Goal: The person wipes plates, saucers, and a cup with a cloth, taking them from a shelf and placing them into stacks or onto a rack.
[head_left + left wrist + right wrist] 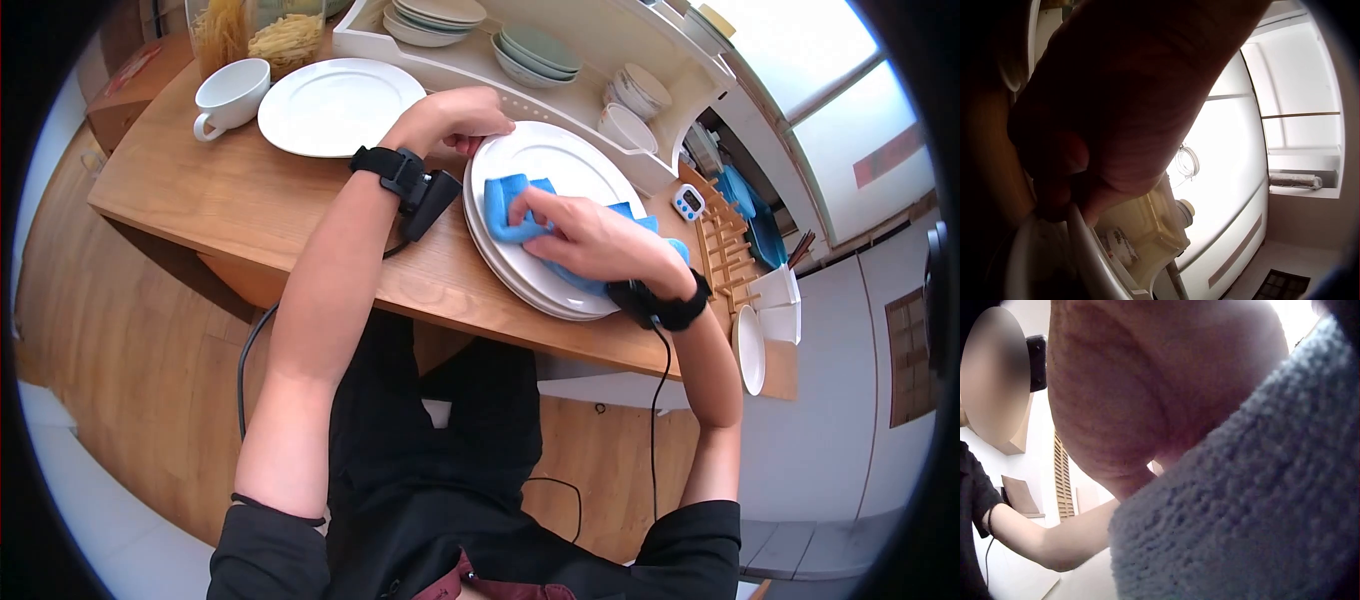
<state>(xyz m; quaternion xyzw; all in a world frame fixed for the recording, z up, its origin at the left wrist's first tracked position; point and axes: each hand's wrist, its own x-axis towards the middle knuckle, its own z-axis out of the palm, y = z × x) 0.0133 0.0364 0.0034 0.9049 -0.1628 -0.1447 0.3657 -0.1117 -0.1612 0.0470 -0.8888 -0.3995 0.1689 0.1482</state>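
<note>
A stack of white plates (545,148) lies at the table's front edge in the head view. My left hand (455,115) pinches the rim at its upper left; in the left wrist view the fingers of that hand (1104,125) meet a white plate rim (1094,262). On the top plate my right hand (590,235) holds a blue cloth (505,210), fingers bent over it, and part of the cloth spreads out under the palm. The fuzzy cloth (1241,500) fills the lower right of the right wrist view, below the hand (1160,381).
Left of the stack are another white plate (340,105) and a white cup (233,93). Behind stands a cream shelf (440,62) with bowls. A small timer (688,202), a wooden rack (722,245) and an oval white dish (748,350) are at the right.
</note>
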